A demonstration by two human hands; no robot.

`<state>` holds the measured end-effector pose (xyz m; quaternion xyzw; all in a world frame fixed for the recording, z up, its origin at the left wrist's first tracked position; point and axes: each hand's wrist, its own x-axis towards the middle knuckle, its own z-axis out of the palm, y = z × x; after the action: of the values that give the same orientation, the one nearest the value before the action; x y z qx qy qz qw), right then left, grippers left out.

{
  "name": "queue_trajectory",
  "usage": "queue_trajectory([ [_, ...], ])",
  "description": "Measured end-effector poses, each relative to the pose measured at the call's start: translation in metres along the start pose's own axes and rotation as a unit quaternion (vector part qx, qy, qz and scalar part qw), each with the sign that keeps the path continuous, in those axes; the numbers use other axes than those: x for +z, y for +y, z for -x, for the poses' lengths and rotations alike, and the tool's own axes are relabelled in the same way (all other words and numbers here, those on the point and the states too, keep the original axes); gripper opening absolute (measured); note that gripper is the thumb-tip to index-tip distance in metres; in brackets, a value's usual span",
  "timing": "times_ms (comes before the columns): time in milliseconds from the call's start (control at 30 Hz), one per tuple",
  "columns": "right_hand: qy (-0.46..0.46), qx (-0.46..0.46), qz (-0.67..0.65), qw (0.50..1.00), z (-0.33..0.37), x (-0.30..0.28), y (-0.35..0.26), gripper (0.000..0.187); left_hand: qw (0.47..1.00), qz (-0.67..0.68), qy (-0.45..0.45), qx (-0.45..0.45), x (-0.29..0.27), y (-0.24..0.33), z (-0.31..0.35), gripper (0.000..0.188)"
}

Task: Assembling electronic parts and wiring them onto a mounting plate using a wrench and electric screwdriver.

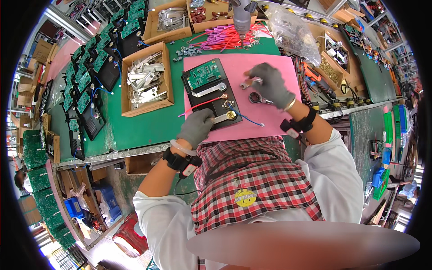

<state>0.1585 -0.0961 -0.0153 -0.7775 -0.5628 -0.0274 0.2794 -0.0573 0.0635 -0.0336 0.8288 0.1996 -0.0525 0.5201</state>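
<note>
Green counter (135, 131): spreads under the pink mat and out past its left and far sides.
Pink mat (267, 123): lies on the counter in front of the person; all places below are taken from it.
Black panels with green boards (83, 81): stand in rows well to the left of the mat.
Clear plastic bag (294, 33): crumpled, beyond the mat's far right corner.
Cardboard box (148, 110): just left of the mat, filled with loose silver metal strips.
Pink and red cables (225, 38): heaped just beyond the mat's far edge.
Black panel (218, 109): flat on the left half of the mat.
Right hand (272, 85): gray-gloved, over the right part of the mat, at the open-ended wrench; blurred, so I cannot tell whether its fingers are closed on it.
Left hand (197, 127): gray-gloved, at the mat's near left edge, fingers drawn together on one end of the lower strip.
Power driver (243, 20): hangs upright above the mat's far edge, bit downward.
Green circuit board (202, 75): on the panel's far part, toward the mat's far left corner.
Upper strip (209, 91): silver, across the panel, on the mat's left half.
Lower strip (220, 119): silver, across the panel's near end, close to the mat's near edge.
Ring wrench (255, 97): on the mat's right half, handle running toward the right hand.
Open-ended wrench (249, 83): over the mat's right half, its head showing beside the right hand's fingers.
Red cable (202, 106): crosses the panel and reaches the mat's left edge.
Blue cable (249, 120): runs from the panel onto the middle of the mat.
Bolts (189, 50): in a loose pile beyond the mat's far left corner.
</note>
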Motion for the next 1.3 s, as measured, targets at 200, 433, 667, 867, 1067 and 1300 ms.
queue_trajectory([
  [200, -0.09, 0.104, 0.167, 0.976, 0.0, 0.009, 0.062, 0.017, 0.999, 0.015, -0.019, -0.026, 0.001, 0.0, 0.001, 0.016],
  [433, -0.157, -0.095, -0.101, 0.978, -0.015, -0.015, -0.042, 0.012, 1.0, -0.009, -0.003, -0.017, -0.003, -0.002, 0.0, 0.017],
  [667, -0.255, -0.219, 0.095, 0.937, -0.017, 0.0, -0.075, 0.015, 1.0, -0.015, -0.006, 0.003, -0.003, 0.001, -0.002, 0.018],
  [867, -0.261, -0.198, 0.195, 0.924, -0.008, 0.01, -0.08, 0.03, 1.0, -0.026, -0.006, -0.012, 0.003, -0.001, 0.002, 0.019],
  [1067, -0.11, -0.215, 0.072, 0.968, 0.005, 0.004, -0.07, 0.033, 0.999, -0.041, -0.007, -0.025, 0.001, 0.003, 0.002, 0.022],
  [1300, -0.054, -0.237, -0.013, 0.97, 0.004, 0.003, -0.069, 0.023, 0.999, -0.038, -0.006, 0.005, -0.005, 0.0, -0.002, 0.022],
])
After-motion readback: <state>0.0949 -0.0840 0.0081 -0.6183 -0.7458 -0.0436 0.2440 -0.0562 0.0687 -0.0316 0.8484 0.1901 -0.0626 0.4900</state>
